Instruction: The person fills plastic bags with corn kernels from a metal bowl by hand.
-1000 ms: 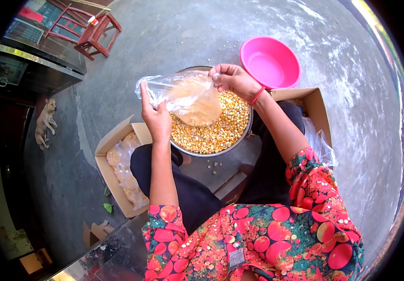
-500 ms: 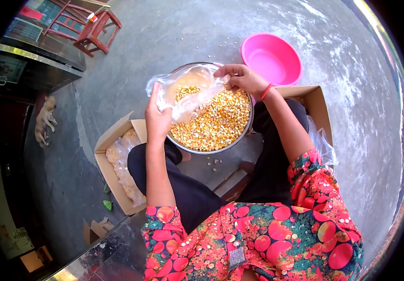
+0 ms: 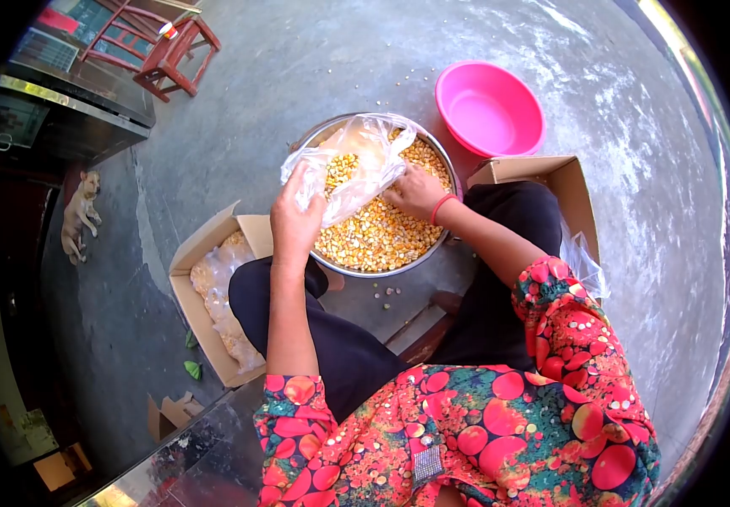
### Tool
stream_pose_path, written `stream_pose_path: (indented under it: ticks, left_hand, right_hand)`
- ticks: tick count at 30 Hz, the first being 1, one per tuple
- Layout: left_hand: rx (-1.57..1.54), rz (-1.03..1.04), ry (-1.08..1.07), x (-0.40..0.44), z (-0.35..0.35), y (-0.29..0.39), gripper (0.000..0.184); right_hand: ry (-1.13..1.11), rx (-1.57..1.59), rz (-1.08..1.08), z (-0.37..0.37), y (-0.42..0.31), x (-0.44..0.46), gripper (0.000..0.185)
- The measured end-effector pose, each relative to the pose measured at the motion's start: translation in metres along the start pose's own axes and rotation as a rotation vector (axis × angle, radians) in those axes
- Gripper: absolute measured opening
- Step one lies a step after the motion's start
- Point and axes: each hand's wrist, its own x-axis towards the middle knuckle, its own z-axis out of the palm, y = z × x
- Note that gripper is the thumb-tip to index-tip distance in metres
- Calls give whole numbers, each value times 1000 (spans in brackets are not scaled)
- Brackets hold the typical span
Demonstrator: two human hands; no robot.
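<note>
A round metal basin (image 3: 368, 272) filled with yellow corn kernels (image 3: 382, 243) is between my legs. My left hand (image 3: 296, 221) grips the left edge of a clear plastic bag (image 3: 363, 188), whose mouth is spread over the kernels. Some corn shows through and around the bag. My right hand (image 3: 420, 194), with a red band at the wrist, is low against the corn beside the bag's right edge. Its fingers are curled, and their tips are partly hidden, so I cannot see what they hold.
A pink basin (image 3: 485, 127) stands beyond the metal one, to the right. Cardboard boxes flank my legs: the left box (image 3: 200, 317) holds filled bags, the right box (image 3: 563, 182) clear plastic. A dog (image 3: 82, 218) lies at far left, near a red chair (image 3: 170, 59). Stray kernels dot the floor.
My right hand has left the bag's upper right edge and come down to the corn. The bag and my left hand have shifted slightly to the right.
</note>
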Motion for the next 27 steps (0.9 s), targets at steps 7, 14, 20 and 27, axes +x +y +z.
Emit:
stream_pose_path:
  ticks: [7, 14, 20, 27]
  left_hand:
    - [3, 19, 174, 3, -1, 4, 48]
    - [14, 11, -70, 3, 1, -14, 40]
    - [265, 9, -52, -3, 13, 3, 74]
    - [211, 43, -123, -12, 27, 14, 92]
  right_hand:
    - [-219, 116, 59, -3, -12, 1, 29]
    - [-307, 694, 133, -15, -7, 18, 24]
    - [-1064, 1433, 74, -107, -50, 26, 17]
    - [-155, 1929, 308, -120, -77, 54, 19]
